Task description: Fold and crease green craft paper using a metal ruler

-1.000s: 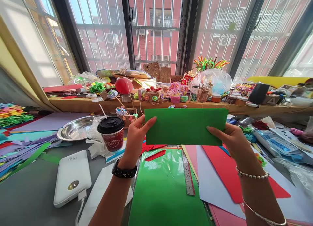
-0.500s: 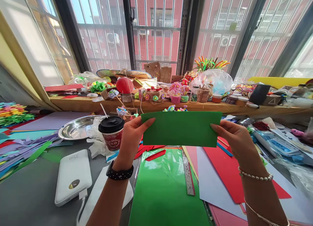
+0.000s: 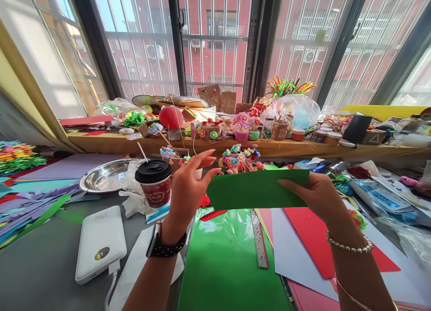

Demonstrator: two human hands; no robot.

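A green paper strip [image 3: 249, 190] is held up in the air, its long side running left to right. My right hand [image 3: 308, 194] pinches it at the right end, thumb in front and fingers behind. My left hand [image 3: 191, 178] is off the strip, near its left end, with thumb and fingers apart and nothing between them. Below lies a large glossy green sheet [image 3: 232, 261], with a metal ruler [image 3: 260, 243] along its right side and a red paper strip [image 3: 213, 216] at its top edge.
Left of my left hand stands a lidded paper cup [image 3: 153, 183] with a straw, by a metal bowl [image 3: 90, 185]. A white power bank [image 3: 101, 243] with a cable lies nearer. Red card [image 3: 313, 239] and white paper spread at right. Wire flowers [image 3: 239, 158] stand behind the strip.
My left hand has let go of the strip's left end and opened. The strip, still in my right hand, has dropped slightly and tilted, and the wire flowers behind show more.
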